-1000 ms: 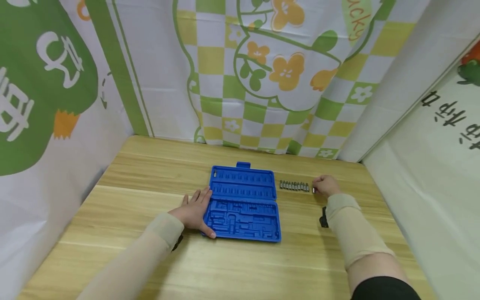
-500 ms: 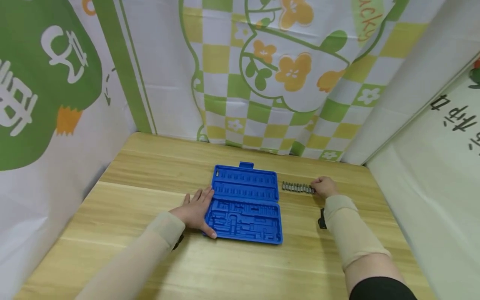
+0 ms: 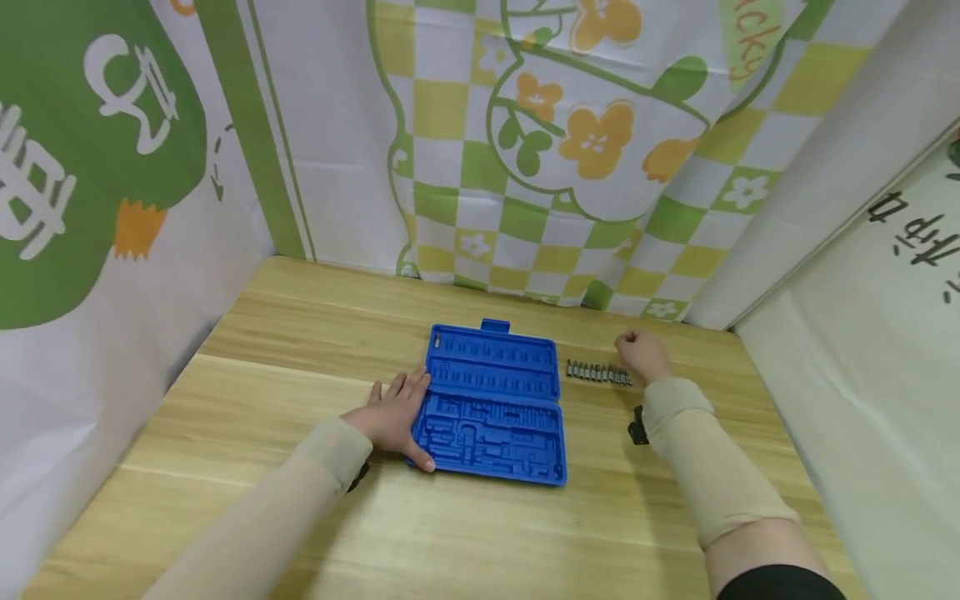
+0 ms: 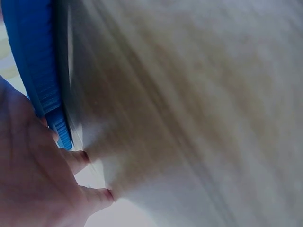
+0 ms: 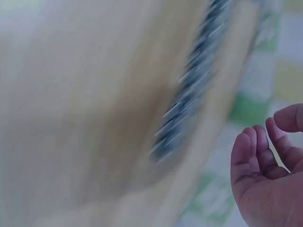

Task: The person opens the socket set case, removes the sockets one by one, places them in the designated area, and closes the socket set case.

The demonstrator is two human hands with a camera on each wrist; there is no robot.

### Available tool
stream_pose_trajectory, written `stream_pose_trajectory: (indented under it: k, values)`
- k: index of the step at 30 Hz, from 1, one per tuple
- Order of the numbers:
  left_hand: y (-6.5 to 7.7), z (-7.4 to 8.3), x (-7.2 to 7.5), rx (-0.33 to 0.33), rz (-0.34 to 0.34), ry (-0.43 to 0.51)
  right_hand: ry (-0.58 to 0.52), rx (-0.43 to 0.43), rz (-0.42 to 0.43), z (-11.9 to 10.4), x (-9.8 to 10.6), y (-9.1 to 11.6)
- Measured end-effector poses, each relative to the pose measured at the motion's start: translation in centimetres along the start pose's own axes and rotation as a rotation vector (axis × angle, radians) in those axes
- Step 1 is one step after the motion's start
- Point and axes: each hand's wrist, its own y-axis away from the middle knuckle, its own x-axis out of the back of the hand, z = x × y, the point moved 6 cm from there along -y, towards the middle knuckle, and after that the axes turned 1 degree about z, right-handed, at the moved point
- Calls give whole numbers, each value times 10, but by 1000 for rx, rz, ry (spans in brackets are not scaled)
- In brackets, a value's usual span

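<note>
A blue plastic tool case (image 3: 491, 437) lies unfolded on the wooden table, with moulded slots in both halves. My left hand (image 3: 390, 417) rests along its left edge, fingers spread and thumb at the near corner. The left wrist view has the case's blue side (image 4: 35, 52) beside the palm. Right of the case, small metal bits (image 3: 597, 372) stand side by side in a neat row. Just beyond the row's right end is my right hand (image 3: 645, 354), raised off it, fingers loosely bent and holding nothing. In the right wrist view the row (image 5: 189, 85) is blurred.
One small metal piece (image 3: 437, 341) sits in the case's upper left slot. A latch tab (image 3: 495, 326) sticks out from the far edge. Printed curtains (image 3: 525, 208) hang behind the table (image 3: 300, 333), and fabric walls stand at both sides.
My right hand brought a bit to the row's right end, let go of it and drew up and away. The row is one bit longer. My left hand stays on the case.
</note>
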Motion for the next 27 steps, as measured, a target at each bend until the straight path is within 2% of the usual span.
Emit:
stream_pose_trajectory:
  k: [6, 12, 21, 27]
  values:
    - [2, -2, 2, 4, 16, -4, -98, 122, -34, -76, -27, -12]
    - [3, 2, -1, 6, 9, -13, -143, 146, -137, -130, -62, -5]
    - [3, -1, -3, 20, 11, -42, -103, 218, -236, -184, -111, -1]
    - [2, 0, -2, 13, 27, -56, -66, 252, -226, -209, -136, -2]
